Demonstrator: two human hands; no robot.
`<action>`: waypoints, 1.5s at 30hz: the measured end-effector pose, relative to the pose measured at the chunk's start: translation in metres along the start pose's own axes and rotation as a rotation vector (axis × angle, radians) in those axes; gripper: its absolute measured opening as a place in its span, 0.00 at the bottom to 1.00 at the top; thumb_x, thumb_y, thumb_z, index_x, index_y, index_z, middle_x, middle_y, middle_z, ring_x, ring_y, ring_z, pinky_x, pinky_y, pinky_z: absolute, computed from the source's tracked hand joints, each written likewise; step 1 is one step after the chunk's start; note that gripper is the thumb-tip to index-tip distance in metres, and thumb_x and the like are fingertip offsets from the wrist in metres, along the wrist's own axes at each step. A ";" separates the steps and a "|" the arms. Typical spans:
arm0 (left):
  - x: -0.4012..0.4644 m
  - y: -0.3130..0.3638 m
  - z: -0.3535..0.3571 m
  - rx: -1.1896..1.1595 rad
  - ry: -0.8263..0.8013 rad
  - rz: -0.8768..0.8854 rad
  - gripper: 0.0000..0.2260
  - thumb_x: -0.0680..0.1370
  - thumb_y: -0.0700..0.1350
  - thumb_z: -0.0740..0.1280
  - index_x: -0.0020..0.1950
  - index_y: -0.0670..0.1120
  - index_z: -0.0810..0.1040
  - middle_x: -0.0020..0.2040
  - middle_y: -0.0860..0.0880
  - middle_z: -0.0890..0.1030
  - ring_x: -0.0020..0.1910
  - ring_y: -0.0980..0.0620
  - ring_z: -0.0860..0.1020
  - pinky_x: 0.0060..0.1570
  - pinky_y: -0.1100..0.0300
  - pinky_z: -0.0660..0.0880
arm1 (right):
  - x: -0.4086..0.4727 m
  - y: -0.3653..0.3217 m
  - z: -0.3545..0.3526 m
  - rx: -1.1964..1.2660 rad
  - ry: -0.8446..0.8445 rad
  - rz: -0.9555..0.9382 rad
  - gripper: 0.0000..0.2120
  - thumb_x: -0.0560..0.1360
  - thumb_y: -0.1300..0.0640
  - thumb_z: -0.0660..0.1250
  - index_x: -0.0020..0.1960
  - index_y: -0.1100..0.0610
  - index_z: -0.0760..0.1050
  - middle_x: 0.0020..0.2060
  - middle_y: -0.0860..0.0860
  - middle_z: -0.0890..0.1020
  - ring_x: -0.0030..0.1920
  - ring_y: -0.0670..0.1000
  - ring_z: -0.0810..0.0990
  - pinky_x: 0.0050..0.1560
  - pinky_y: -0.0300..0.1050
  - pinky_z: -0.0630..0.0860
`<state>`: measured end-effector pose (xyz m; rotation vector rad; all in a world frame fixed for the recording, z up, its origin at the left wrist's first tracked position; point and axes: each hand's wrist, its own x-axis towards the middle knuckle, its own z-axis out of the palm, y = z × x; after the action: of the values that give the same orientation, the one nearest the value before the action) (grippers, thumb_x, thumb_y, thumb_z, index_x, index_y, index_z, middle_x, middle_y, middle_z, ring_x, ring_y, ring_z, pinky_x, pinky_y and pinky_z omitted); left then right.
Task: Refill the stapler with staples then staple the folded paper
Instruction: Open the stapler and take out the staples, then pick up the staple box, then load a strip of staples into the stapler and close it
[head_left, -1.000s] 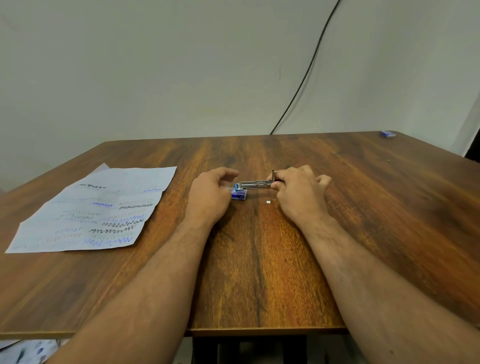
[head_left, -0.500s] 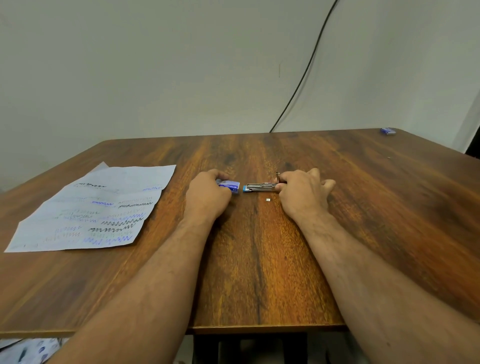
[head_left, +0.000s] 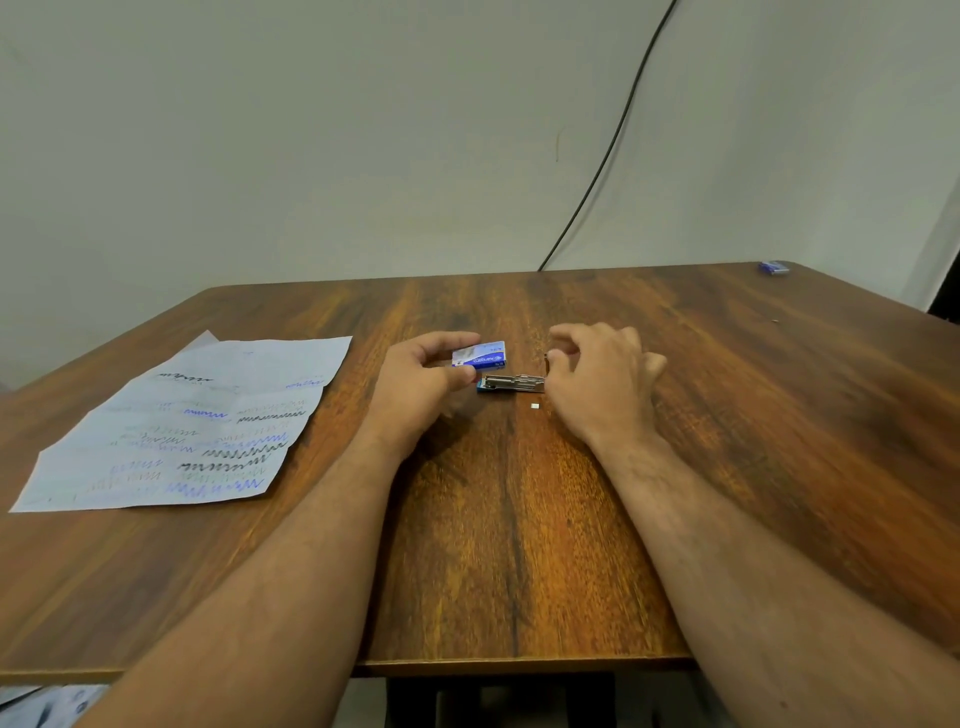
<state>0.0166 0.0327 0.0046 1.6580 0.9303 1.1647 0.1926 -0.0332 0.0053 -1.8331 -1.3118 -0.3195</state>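
Observation:
A small blue staple box (head_left: 480, 356) is pinched in my left hand (head_left: 421, 384), held just above the wooden table. Right beside it lies the metal stapler (head_left: 511, 383), flat on the table with its blue end toward my left hand. My right hand (head_left: 602, 384) sits at the stapler's other end with the fingers curled and spread apart, thumb close to the stapler's raised rear part. A tiny piece of staples (head_left: 535, 406) lies just in front of the stapler. The written-on paper (head_left: 192, 426) lies flat at the left.
The table's front edge (head_left: 519, 665) runs just below my forearms. A small blue object (head_left: 774, 267) lies at the far right corner. A black cable (head_left: 597, 171) runs down the wall behind the table. More papers (head_left: 47, 701) show below the table at bottom left.
My left hand has picked up the staple box and lifted it away from the stapler's tip. My right hand's fingers have loosened and spread at the stapler's rear end.

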 end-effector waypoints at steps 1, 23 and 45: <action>-0.001 0.001 0.000 -0.010 -0.021 -0.005 0.16 0.73 0.34 0.72 0.58 0.49 0.85 0.52 0.47 0.86 0.52 0.51 0.83 0.56 0.58 0.79 | -0.001 0.000 0.000 0.037 0.059 -0.049 0.13 0.77 0.51 0.64 0.59 0.48 0.81 0.52 0.46 0.83 0.57 0.51 0.74 0.57 0.52 0.65; -0.003 0.009 0.003 -0.671 -0.270 -0.271 0.20 0.80 0.28 0.53 0.60 0.38 0.82 0.59 0.36 0.83 0.55 0.44 0.85 0.54 0.56 0.82 | -0.005 -0.003 0.006 0.501 -0.139 -0.097 0.15 0.78 0.54 0.71 0.64 0.51 0.80 0.47 0.47 0.87 0.36 0.42 0.82 0.43 0.48 0.85; -0.001 0.010 0.006 -0.609 -0.164 -0.278 0.06 0.82 0.36 0.64 0.56 0.41 0.79 0.49 0.40 0.87 0.43 0.47 0.87 0.47 0.56 0.82 | -0.007 -0.009 -0.001 0.674 -0.223 0.032 0.12 0.79 0.56 0.70 0.62 0.54 0.81 0.39 0.50 0.86 0.28 0.49 0.83 0.26 0.39 0.79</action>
<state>0.0233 0.0271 0.0126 1.0740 0.5954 0.9768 0.1819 -0.0373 0.0057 -1.3309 -1.3252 0.3269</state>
